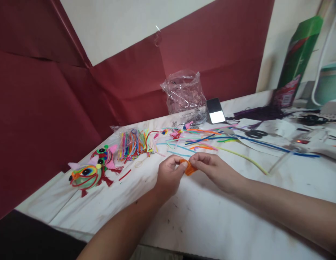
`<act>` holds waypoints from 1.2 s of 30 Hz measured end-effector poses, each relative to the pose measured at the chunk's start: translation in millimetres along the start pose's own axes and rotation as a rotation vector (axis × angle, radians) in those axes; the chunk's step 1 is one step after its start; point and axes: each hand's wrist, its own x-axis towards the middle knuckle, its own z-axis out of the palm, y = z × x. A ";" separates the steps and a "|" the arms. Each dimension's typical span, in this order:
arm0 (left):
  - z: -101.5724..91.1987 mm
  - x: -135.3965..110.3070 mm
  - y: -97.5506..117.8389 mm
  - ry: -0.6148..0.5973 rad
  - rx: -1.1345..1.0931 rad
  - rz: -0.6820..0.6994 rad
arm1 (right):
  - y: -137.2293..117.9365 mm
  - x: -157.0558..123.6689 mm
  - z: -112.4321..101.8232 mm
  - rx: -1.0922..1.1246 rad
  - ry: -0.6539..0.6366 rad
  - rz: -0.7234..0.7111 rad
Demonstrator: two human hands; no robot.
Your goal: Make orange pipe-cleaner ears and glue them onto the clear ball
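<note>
Between my two hands, over the middle of the table, is a small coiled orange pipe cleaner point(190, 169). My left hand point(170, 173) pinches its left side between thumb and fingers. On the other side, my right hand point(208, 168) grips it with thumb and forefinger. The fingertips hide part of the orange coil. Just beyond my hands lie loose pipe cleaners in several colours, among them a long yellow one point(245, 156) and a dark blue one point(276, 143).
Two animal-face crafts point(85, 177) with red tassels sit at the left. A bag of pipe cleaners point(132, 144), a clear plastic bag point(184, 94) and a phone point(216, 111) stand at the back. Scissors point(254, 134), a glue gun point(305, 139) and a green box point(299, 61) are at right.
</note>
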 end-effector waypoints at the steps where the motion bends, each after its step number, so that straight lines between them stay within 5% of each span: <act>1: -0.5 0.1 0.5 -0.002 0.019 0.011 | 1.4 0.7 -0.1 0.040 -0.015 0.014; 7: -0.3 -2.6 6.1 0.006 0.149 0.054 | 1.8 0.7 -0.2 0.066 -0.020 0.035; 36: -0.9 0.6 12.9 -0.091 -0.102 -0.165 | 0.2 3.2 -7.1 0.007 -0.179 0.046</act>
